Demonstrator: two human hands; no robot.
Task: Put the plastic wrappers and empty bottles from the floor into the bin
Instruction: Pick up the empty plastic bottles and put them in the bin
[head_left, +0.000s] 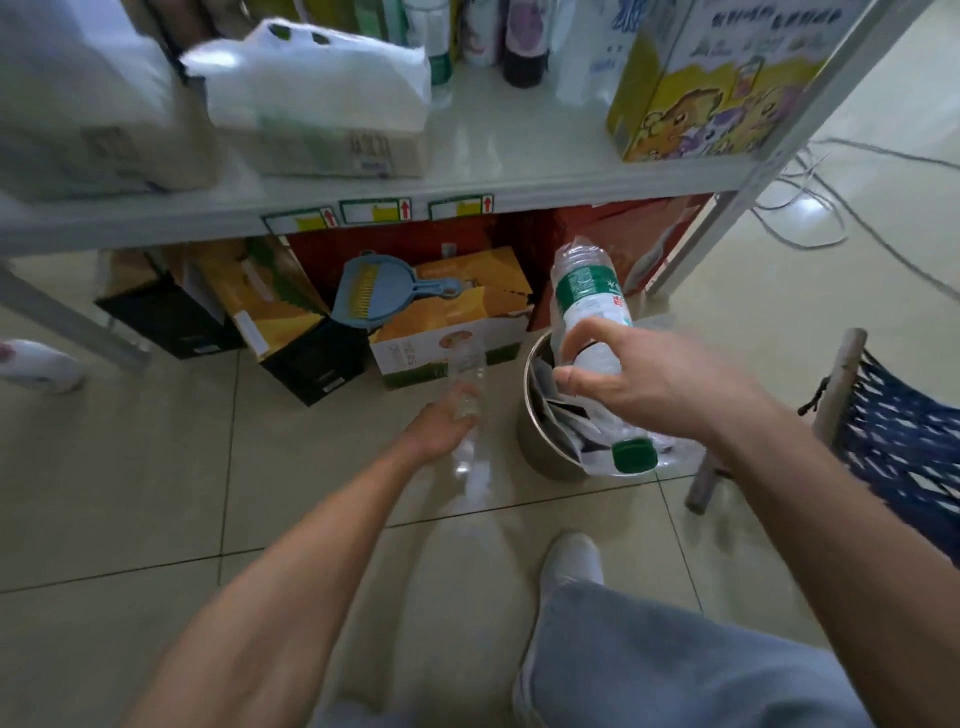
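right hand (618, 374) curled around the mid-body of the green-labelled bottle (589, 306), held cap-down over the bin (535, 441). left hand (441, 426) wrapped around a clear bottle (467, 384) beside the bin, above the floor. both look empty: probably light, thin-walled, crushable, slick; hold at the waist.

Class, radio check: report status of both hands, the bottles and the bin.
Right hand grips green-label bottle over bin. Left hand grips clear bottle. Bin already holds wrappers.
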